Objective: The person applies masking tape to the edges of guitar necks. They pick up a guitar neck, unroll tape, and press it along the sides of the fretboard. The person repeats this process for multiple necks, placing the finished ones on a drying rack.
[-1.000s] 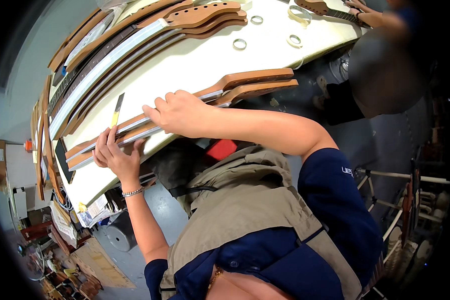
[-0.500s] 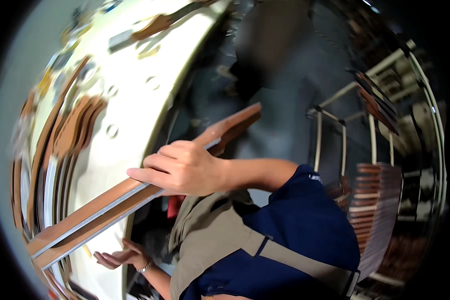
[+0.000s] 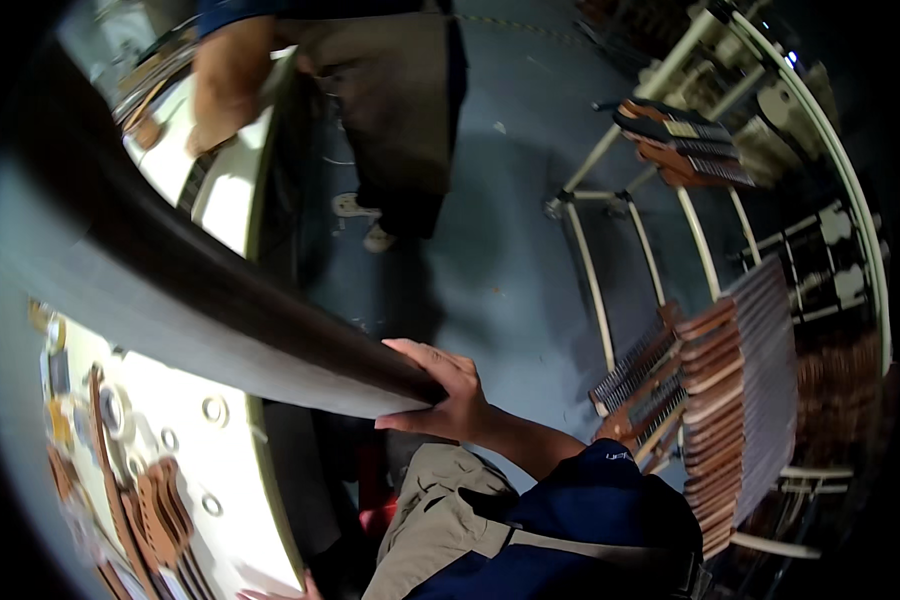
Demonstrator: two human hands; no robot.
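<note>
My right hand [image 3: 452,390] is closed round the near end of a guitar neck [image 3: 300,345]. Dark brown along its upper side and grey along the lower, the neck sweeps to the upper left, very close to the camera. Its far end is blurred, and I cannot tell whether a second neck lies against it. At the bottom edge, only part of my left hand [image 3: 295,592] shows, its fingers stretched out by the near table edge. On the white table [image 3: 255,480], several brown guitar necks [image 3: 165,505] lie side by side near some tape rolls [image 3: 213,408].
A co-worker [image 3: 380,100] stands beyond the table, one hand [image 3: 215,125] down on its far part. To the right, a pale tube-frame rack [image 3: 595,285] carries guitar necks [image 3: 685,145]. A dense row of necks [image 3: 715,420] stands nearer me.
The view has swung, bringing the co-worker into sight. My right hand has brought the neck up close to the camera, pointing upper left. My left hand has dropped to the bottom edge.
</note>
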